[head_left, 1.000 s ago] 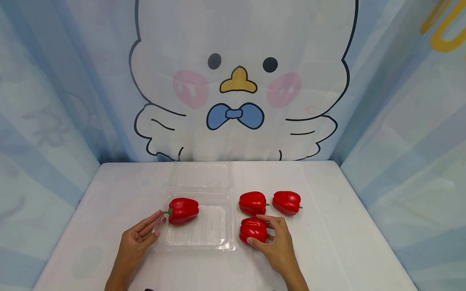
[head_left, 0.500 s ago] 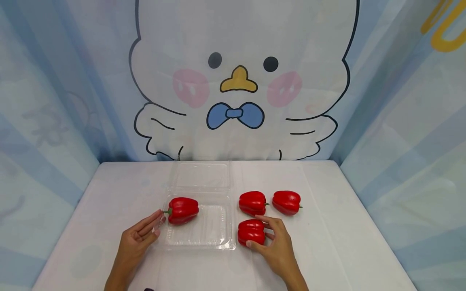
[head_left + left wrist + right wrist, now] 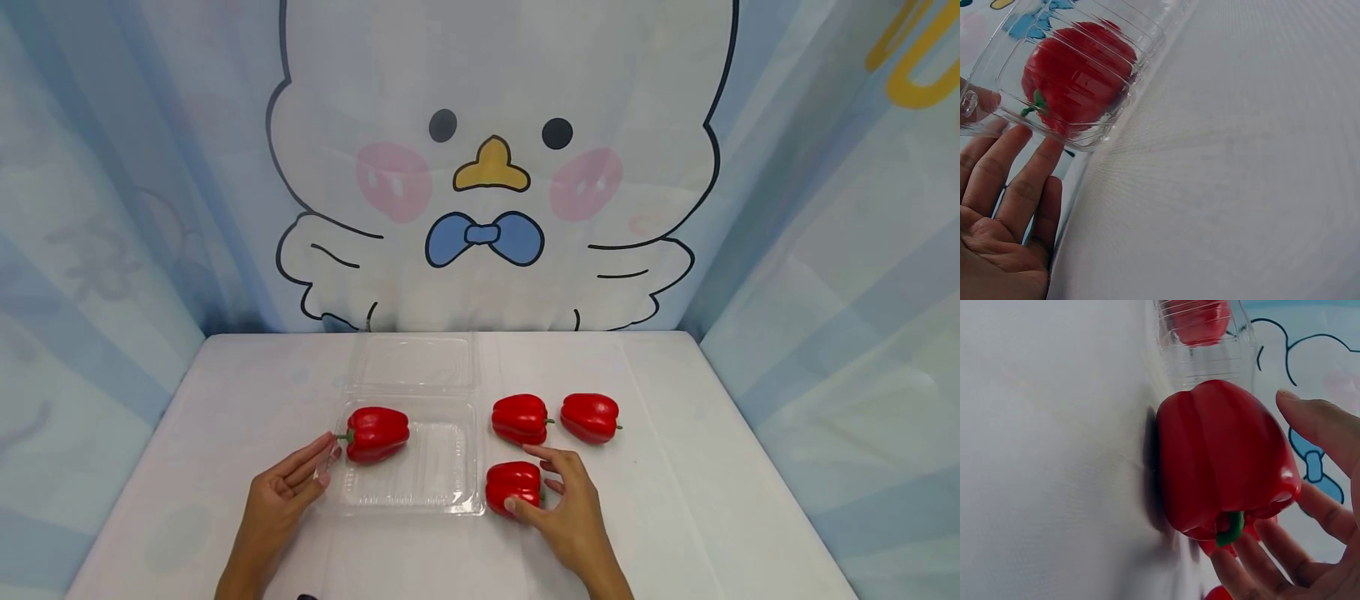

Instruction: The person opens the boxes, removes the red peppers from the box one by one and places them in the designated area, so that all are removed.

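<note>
My left hand [image 3: 281, 487] holds the near left side of a clear plastic clamshell container [image 3: 442, 462], thumb on one side and fingers on the other. One red bell pepper [image 3: 377, 435] lies in its left part, green stem toward that hand. Just outside the container's right side, a second red bell pepper [image 3: 513, 486] sits on the table; my right hand [image 3: 566, 508] is spread loosely around it. The right wrist view shows the thumb [image 3: 1322, 428] apart from this pepper [image 3: 1222, 456] and the fingers near its stem end; whether they touch is unclear.
Behind the right hand lie two more red bell peppers, one [image 3: 520, 419] close to the container and one [image 3: 590, 418] farther right. The container's lid [image 3: 416, 362] is folded back flat toward the patterned curtain [image 3: 480, 292]. A white cloth covers the table [image 3: 690, 500].
The pepper by my right hand has shifted slightly left and nearer to me. The right index finger now stands away from it. My left hand and the container have not moved.
</note>
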`<state>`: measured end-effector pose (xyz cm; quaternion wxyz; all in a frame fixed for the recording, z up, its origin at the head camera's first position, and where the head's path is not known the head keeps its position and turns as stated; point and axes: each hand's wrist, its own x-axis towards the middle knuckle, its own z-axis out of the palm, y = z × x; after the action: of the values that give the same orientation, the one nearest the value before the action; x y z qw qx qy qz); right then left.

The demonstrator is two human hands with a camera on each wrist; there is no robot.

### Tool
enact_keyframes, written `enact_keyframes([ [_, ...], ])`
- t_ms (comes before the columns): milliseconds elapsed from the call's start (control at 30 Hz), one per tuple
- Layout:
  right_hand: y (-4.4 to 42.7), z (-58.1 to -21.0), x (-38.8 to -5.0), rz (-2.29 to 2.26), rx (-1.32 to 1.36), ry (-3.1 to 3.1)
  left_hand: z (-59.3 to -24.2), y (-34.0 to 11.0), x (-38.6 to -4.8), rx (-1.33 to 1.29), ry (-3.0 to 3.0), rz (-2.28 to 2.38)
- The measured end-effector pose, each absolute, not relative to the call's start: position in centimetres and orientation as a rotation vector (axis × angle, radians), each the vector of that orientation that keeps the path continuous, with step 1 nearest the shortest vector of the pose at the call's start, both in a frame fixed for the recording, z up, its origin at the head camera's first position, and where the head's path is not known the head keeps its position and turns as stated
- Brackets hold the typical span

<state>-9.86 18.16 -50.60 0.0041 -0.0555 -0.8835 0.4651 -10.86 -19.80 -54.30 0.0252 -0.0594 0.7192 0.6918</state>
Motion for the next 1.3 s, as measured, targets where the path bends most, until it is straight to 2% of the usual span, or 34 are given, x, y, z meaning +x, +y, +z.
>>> enact_keyframes([
  [433,17.1,-49.7,-10.5,1.473,-0.114,-2.667,-54.4,-19.8,-10.8,-0.201,2.221,2.142],
  [1300,11.9,-47.8,-12.4,1.64,0.189,-2.613,-54.6,-19.9,-10.9,-0.18,2.213,2.158],
])
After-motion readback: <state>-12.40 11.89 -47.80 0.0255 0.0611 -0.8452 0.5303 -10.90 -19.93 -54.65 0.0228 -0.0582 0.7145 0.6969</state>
